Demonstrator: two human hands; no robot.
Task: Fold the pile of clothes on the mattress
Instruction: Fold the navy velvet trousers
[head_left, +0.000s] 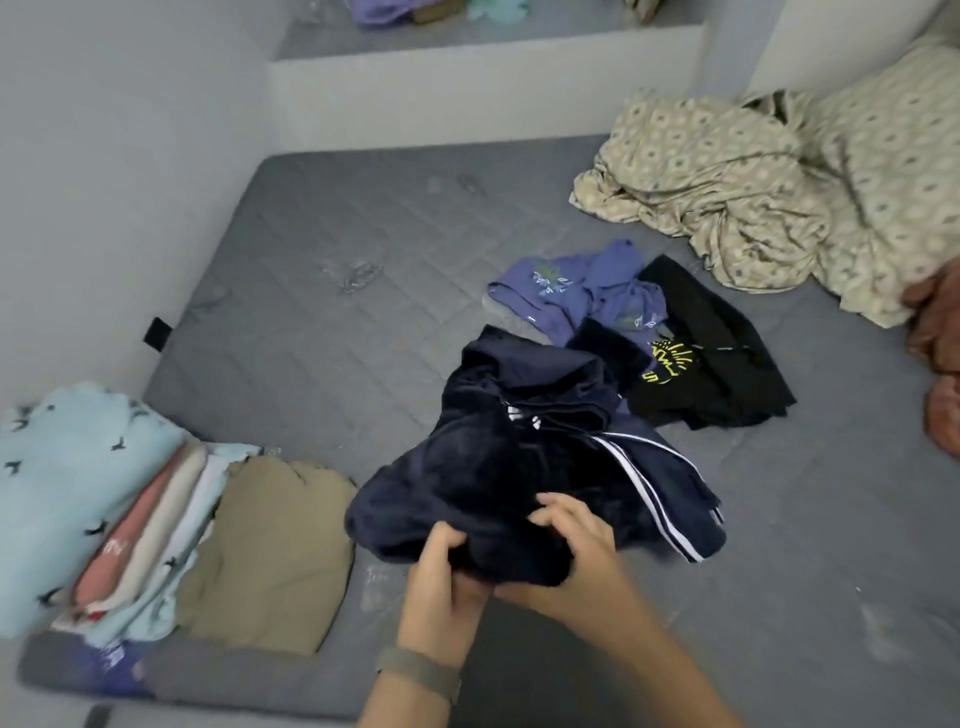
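Hands meet at the near edge of a dark navy garment (524, 467) with white side stripes, bunched on the grey mattress (322, 291). The left hand (441, 582) grips the cloth, thumb on top and fingers tucked beneath where they cannot be seen; a grey band circles that wrist. The right hand (571, 545) curls over the same edge, its fingers pinching the fabric, and its forearm runs out of the bottom of the view. What sort of garment this is cannot be told, since it lies crumpled on itself. Just behind it lie a purple top (576, 291) with a pale print and a black garment (711, 358) with yellow markings, both rumpled and partly overlapped. On the near left corner of the mattress sits a stack of folded clothes (98, 514), a light blue bird-print piece over pink and white layers, cut off by the left edge, with a folded khaki piece (270, 556) beside it. A crumpled beige patterned sheet (769, 197) fills the far right, and a rust-coloured cloth (935, 358) is clipped by the frame. More clothes on the far ledge (488, 31) are blurred and cropped.
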